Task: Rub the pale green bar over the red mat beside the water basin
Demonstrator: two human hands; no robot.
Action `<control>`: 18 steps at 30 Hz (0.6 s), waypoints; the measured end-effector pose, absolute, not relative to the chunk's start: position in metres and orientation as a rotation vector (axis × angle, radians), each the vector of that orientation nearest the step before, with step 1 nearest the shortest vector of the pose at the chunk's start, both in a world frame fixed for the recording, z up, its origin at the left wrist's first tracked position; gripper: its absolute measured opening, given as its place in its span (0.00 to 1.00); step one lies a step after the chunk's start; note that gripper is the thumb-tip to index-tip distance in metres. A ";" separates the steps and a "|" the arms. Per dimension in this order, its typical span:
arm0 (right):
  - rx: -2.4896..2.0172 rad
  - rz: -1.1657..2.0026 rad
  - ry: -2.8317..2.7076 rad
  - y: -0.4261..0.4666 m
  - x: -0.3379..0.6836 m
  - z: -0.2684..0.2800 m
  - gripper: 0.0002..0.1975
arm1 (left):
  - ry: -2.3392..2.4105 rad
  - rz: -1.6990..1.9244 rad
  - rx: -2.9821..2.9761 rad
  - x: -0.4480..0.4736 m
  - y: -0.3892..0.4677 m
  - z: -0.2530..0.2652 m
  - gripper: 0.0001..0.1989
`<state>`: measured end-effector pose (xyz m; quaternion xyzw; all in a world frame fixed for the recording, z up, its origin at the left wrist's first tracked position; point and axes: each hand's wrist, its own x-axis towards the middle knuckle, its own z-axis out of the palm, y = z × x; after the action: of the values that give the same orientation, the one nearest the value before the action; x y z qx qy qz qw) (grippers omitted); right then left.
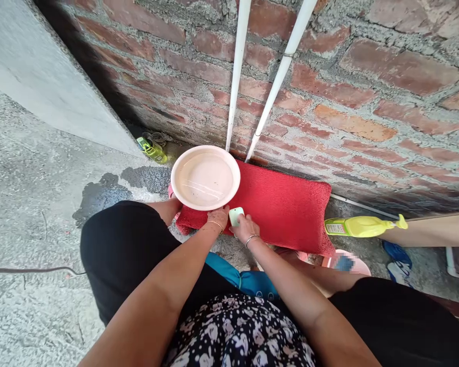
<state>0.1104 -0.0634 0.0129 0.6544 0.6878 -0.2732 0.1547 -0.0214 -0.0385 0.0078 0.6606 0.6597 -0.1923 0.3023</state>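
Note:
My left hand (219,218) is at the near rim of a pale pink basin (176,189). Its fingertips are hidden by the rim, so I cannot tell whether they grip the basin or the red textile below. My right hand (248,228) is closed around a pale green rounded block (236,214) with a small dark spot on top. That block is over the near edge of a thick, fuzzy red textile (286,204), which is spread out in front of me. The basin holds clear water and stands over the textile's left end.
A yellow pump bottle (361,226) lies at the right, above a small pink tub (361,265). A yellow-green bottle (153,150) is left of the basin, near wet concrete (103,196). Two white pipes (268,97) run up the brick wall (352,122). Blue-and-white footwear (398,262) is farther right.

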 end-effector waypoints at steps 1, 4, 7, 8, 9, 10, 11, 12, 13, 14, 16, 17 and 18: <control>1.848 -0.759 1.981 -0.063 0.111 0.013 0.25 | 1.741 -0.503 1.767 -0.022 -0.038 0.009 0.27; 1.862 -0.705 1.918 -0.060 0.142 0.015 0.25 | 1.739 -0.530 1.784 -0.021 -0.037 0.013 0.27; 1.980 -0.663 1.736 -0.060 0.201 0.020 0.26 | 1.755 -0.552 1.765 -0.016 -0.035 0.015 0.28; 2.021 -0.639 1.666 -0.061 0.220 0.022 0.26 | 1.762 -0.551 1.760 -0.015 -0.035 0.016 0.28; 2.056 -0.613 1.603 -0.062 0.238 0.024 0.27 | 1.768 -0.548 1.758 -0.014 -0.035 0.016 0.28; 2.085 -0.591 1.551 -0.063 0.252 0.027 0.27 | 1.773 -0.545 1.757 -0.014 -0.035 0.015 0.28; 2.109 -0.574 1.510 -0.063 0.262 0.029 0.27 | 1.777 -0.543 1.757 -0.014 -0.036 0.015 0.28; 2.128 -0.567 1.486 -0.063 0.267 0.030 0.27 | 1.781 -0.542 1.760 -0.014 -0.036 0.015 0.27; 2.142 -0.572 1.479 -0.062 0.267 0.031 0.27 | 1.787 -0.536 1.773 -0.014 -0.037 0.014 0.27; 2.151 -0.590 1.489 -0.059 0.261 0.032 0.27 | 1.798 -0.522 1.797 -0.014 -0.038 0.014 0.26; 2.151 -0.651 1.554 -0.051 0.236 0.031 0.27 | 1.832 -0.481 1.847 -0.013 -0.041 0.013 0.24; 2.140 -0.690 1.601 -0.046 0.218 0.030 0.27 | 1.849 -0.465 1.857 -0.013 -0.043 0.013 0.22; 2.125 -0.729 1.650 -0.040 0.197 0.029 0.27 | 1.865 -0.459 1.849 -0.013 -0.044 0.013 0.21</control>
<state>0.1973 -0.0401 0.0287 0.7503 0.5828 -0.2574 0.1763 -0.0126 -0.0440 0.0130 0.6739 0.6799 -0.1673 0.2357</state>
